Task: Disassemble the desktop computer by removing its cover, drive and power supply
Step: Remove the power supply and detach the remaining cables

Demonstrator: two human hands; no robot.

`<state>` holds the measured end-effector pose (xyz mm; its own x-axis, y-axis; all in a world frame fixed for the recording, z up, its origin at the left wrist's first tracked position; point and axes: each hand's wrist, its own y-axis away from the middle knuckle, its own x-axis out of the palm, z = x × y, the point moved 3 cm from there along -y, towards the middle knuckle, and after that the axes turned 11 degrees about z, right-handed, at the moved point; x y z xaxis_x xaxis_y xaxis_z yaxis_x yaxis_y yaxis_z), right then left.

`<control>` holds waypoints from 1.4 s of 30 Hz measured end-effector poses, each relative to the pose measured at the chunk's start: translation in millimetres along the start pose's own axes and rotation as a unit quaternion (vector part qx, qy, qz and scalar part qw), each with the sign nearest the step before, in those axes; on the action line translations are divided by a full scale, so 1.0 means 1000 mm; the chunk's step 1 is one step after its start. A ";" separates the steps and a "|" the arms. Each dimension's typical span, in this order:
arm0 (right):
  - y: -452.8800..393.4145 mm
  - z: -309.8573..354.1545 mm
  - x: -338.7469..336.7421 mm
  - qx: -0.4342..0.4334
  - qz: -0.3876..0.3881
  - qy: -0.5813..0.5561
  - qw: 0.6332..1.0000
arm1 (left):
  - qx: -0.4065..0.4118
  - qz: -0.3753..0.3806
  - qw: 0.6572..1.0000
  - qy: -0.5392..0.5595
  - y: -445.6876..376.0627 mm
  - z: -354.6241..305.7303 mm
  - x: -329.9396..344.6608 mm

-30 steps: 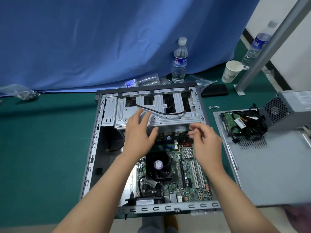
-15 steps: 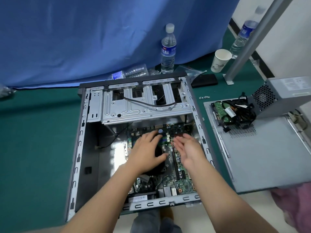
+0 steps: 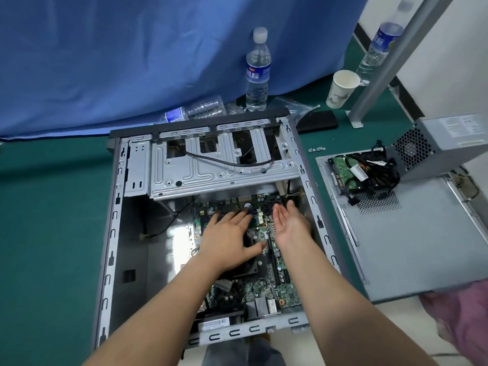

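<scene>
Here the open computer case (image 3: 113, 233) lies on the green worktop (image 3: 47, 220); both hands hover over its motherboard (image 3: 266, 286), left hand (image 3: 227, 239) palm down, right hand (image 3: 290, 225) palm up, fingers straight, holding nothing

Bright, even light falls from above, with a white glare patch on the bare case floor (image 3: 176, 243) left of the board. Shadows are soft, deepest in the case's left bay. Wide-angle bending curves the edges, and the far-right bottle (image 3: 380, 46) looks blurred.
</scene>
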<state>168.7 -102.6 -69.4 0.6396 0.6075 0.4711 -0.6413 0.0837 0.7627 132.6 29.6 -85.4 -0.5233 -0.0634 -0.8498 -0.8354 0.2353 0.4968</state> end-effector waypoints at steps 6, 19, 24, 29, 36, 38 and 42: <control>-0.002 -0.002 0.005 0.015 -0.017 0.002 1.000 | -0.006 -0.029 1.000 -0.006 -0.001 -0.001 0.002; -0.009 -0.002 0.001 0.042 -0.036 -0.023 0.998 | -0.021 -0.036 0.999 -0.015 -0.002 -0.003 0.002; -0.010 -0.002 -0.001 0.044 -0.030 -0.006 0.999 | -0.024 -0.035 0.999 -0.023 -0.001 -0.003 0.002; -0.009 -0.003 0.000 0.046 -0.016 0.027 0.998 | -0.026 -0.030 0.999 -0.025 -0.001 -0.004 0.001; -0.017 -0.006 0.004 0.052 -0.005 0.026 0.998 | -0.026 -0.030 0.999 -0.027 -0.001 -0.004 0.001; -0.018 -0.007 0.003 0.051 -0.008 0.029 0.998 | -0.027 -0.028 0.999 -0.024 0.000 -0.004 0.001; -0.015 -0.005 0.001 0.048 -0.020 0.048 0.997 | -0.028 -0.017 0.999 -0.032 -0.001 -0.004 0.002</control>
<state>177.1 -98.8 -82.4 0.6165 0.6790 0.3986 -0.5704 0.0361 0.8206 131.9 25.2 -87.5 -0.4843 -0.0068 -0.8749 -0.8613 0.1792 0.4754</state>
